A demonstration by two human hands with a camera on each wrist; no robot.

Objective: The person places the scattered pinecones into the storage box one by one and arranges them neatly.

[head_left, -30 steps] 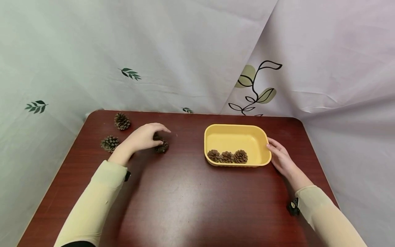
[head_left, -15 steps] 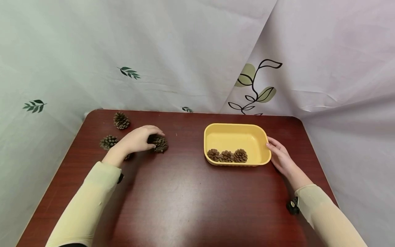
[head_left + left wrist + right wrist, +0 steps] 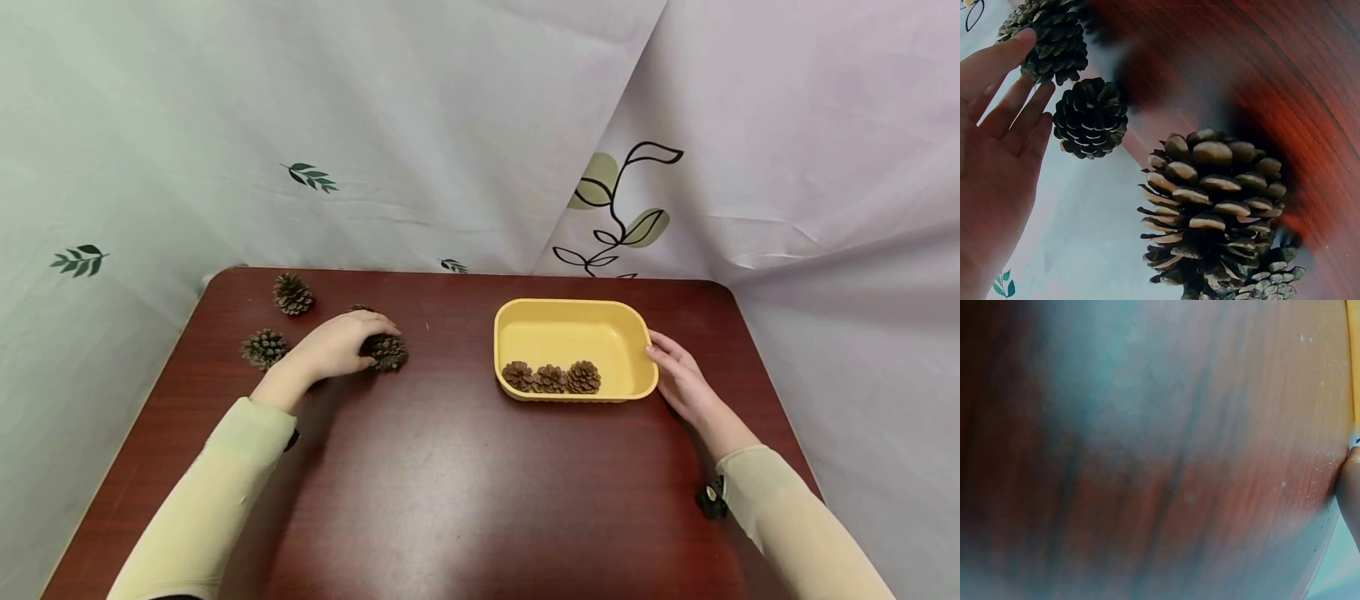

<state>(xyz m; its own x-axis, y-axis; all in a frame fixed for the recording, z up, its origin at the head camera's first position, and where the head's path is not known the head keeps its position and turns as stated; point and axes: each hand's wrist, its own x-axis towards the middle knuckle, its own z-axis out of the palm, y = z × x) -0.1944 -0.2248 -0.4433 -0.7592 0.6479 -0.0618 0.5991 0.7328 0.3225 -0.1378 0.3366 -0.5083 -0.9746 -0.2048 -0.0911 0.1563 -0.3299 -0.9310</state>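
Observation:
In the head view my left hand (image 3: 341,343) curves over a brown pine cone (image 3: 388,352) on the left half of the table. The left wrist view has the thumb and fingers on either side of that pine cone (image 3: 1060,47). Another pine cone (image 3: 1090,119) sits close to the fingertips, and a large one (image 3: 1216,200) lies nearer the wrist. My right hand (image 3: 684,385) holds the right end of a yellow plastic tub (image 3: 573,398), thumb at its rim. In the right wrist view only a bit of hand and yellow wall shows.
Three pine cones (image 3: 551,379) line the tub's near side. Two more, a far pine cone (image 3: 292,294) and a nearer pine cone (image 3: 264,349), lie left of my left hand. Behind it peeks another pine cone (image 3: 362,307). A pale curtain (image 3: 420,133) borders the dark red table (image 3: 450,483).
My left hand has drawn back a little to the left, then settled around the pine cone. A cone behind that hand now peeks out. The right hand and tub stay put.

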